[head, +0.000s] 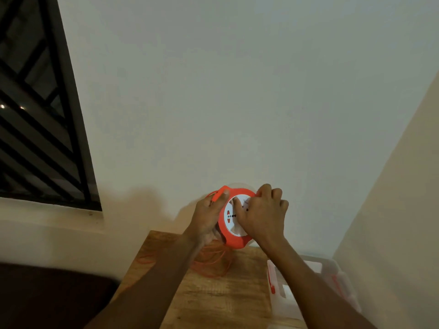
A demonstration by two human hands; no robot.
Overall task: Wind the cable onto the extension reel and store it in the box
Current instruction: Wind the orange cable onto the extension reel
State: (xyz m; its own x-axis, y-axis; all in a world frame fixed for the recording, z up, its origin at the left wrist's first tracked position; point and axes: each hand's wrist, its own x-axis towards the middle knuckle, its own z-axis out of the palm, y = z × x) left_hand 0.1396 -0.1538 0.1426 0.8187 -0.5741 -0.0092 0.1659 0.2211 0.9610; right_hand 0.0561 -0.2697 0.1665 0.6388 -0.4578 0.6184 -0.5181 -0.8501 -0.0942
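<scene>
While both hands are up in front of the pale wall, the extension reel (234,219) sits raised between them, above the far edge of the wooden table (213,295). It's an orange round housing with a white face turned toward the camera, and small dark socket holes show on that face. The left hand (210,216) grips the reel's left rim, fingers curled round the edge, thumb lying up along an orange handle piece at the top left. The right hand (261,214) is on the reel's right side, fingers bent and bunched at the upper right rim, thumb laid across the white face; exactly what it's pinching there, I cannot tell. Below the reel, the orange cable (211,262) hangs down from behind the left palm and lies in loose, blurred loops on the tabletop, some strands trailing off toward the table's left edge. Over to the right, near the corner of the walls, the box (332,276) rests on the table: clear plastic, with red clips on its sides, well apart from the reel. At far left, a dark window (35,103) with a slanted metal grille fills the wall above a ledge.
</scene>
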